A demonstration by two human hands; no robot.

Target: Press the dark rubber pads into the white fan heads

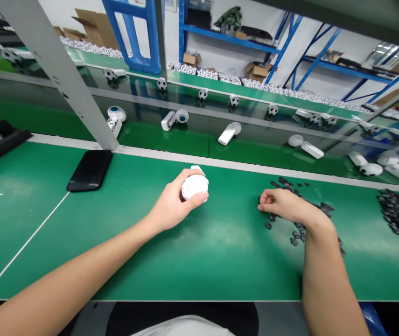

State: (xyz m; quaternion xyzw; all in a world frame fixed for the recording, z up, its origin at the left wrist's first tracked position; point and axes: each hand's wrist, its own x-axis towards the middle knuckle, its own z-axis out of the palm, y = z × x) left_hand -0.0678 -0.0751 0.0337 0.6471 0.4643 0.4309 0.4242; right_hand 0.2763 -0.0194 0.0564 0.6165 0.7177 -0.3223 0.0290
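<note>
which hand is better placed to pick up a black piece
Probably the right hand: it rests among the black pieces, while the left hand is wrapped around the white ball.

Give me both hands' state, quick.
Left hand: closed, holding a white plastic ball.
Right hand: fingers curled beside black pentagon pieces; cannot tell if holding one.
</note>
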